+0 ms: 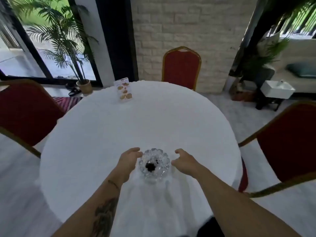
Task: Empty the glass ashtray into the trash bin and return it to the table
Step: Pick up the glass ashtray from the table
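Note:
A clear cut-glass ashtray (154, 164) with a dark clump of ash in its middle sits on the round table (136, 127), near the front edge, on a white cloth. My left hand (129, 159) hovers at the ashtray's left rim, fingers curled and apart, holding nothing. My right hand (183, 160) is just to the right of the ashtray, a small gap between them, fingers spread and empty. No trash bin is in view.
A menu card (124, 90) stands at the table's far side. Red chairs with gold frames stand at the left (25, 110), far side (182, 67) and right (287, 142). A potted palm (83, 85) is by the window; a white sink (277, 88) is far right.

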### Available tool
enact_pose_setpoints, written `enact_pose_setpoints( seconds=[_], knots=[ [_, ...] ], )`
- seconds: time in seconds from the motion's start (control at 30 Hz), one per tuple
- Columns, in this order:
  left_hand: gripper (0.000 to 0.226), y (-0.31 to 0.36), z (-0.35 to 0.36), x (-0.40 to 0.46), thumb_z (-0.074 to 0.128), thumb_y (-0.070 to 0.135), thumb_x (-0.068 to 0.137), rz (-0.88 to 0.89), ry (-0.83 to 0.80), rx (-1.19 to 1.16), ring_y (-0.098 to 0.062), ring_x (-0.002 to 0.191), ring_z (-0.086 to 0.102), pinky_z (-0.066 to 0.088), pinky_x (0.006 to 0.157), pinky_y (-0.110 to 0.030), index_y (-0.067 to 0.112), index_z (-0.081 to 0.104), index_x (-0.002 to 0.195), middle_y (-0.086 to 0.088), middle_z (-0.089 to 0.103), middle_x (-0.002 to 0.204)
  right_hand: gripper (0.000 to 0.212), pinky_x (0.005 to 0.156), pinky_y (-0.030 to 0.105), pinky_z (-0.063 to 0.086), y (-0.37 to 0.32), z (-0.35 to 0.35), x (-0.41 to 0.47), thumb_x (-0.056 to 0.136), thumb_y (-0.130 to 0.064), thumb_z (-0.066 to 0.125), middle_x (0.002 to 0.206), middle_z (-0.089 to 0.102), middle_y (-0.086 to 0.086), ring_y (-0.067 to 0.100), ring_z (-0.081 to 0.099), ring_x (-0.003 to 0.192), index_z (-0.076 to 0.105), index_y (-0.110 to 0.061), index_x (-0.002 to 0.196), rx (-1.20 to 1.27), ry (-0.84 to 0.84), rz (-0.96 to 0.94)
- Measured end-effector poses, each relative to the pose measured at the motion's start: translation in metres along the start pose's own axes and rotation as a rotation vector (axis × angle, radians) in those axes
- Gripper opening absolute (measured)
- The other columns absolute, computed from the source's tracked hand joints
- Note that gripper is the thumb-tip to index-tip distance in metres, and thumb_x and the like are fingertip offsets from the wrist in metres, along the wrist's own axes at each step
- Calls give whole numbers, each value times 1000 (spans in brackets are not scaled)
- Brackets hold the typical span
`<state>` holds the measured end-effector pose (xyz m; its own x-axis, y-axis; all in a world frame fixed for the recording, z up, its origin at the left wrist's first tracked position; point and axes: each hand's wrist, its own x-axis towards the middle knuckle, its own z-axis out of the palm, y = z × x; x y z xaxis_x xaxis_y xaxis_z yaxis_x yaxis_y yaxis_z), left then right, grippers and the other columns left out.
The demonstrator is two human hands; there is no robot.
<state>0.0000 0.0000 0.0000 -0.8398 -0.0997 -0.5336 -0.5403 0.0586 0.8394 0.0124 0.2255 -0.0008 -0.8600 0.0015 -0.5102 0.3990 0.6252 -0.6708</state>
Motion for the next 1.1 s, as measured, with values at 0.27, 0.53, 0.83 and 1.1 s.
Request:
enact_pose_setpoints(
  seconds=[0.27, 0.53, 0.83, 1.1],
  knots=[
    [54, -34, 33, 22, 61, 0, 94, -36, 153, -194, -32, 125, 56, 45, 105, -41, 4, 49, 147, -17, 56, 144, 61, 70, 40, 60, 17, 26, 52, 95, -13, 57, 128, 64, 23, 27, 65, 81, 39, -16, 154, 190, -119, 93],
    [19, -34, 47, 28, 60, -1, 89, -125, 239, -347, -26, 100, 57, 45, 80, -36, 14, 66, 96, -11, 62, 102, 42, 63, 38, 66, 14, 40, 61, 91, -8, 59, 112, 63, 13, 32, 72, 99, 47, -19, 130, 185, -93, 68],
    [53, -48, 56, -16, 53, -2, 79, 77, 107, -65, -25, 116, 66, 54, 101, -44, 11, 68, 129, -8, 70, 129, 41, 74, 43, 68, 29, 22, -1, 92, -1, 57, 112, 54, 8, 32, 67, 98, 44, -21, 125, 425, -44, 131],
    [48, -43, 87, -101, 49, -20, 84, 140, -202, 34, -25, 76, 55, 42, 57, -30, 11, 64, 118, -19, 68, 95, 16, 59, 36, 66, 74, -6, -112, 93, 5, 53, 93, 54, 10, 24, 63, 72, 60, -1, 107, 538, 110, 179]
  ],
)
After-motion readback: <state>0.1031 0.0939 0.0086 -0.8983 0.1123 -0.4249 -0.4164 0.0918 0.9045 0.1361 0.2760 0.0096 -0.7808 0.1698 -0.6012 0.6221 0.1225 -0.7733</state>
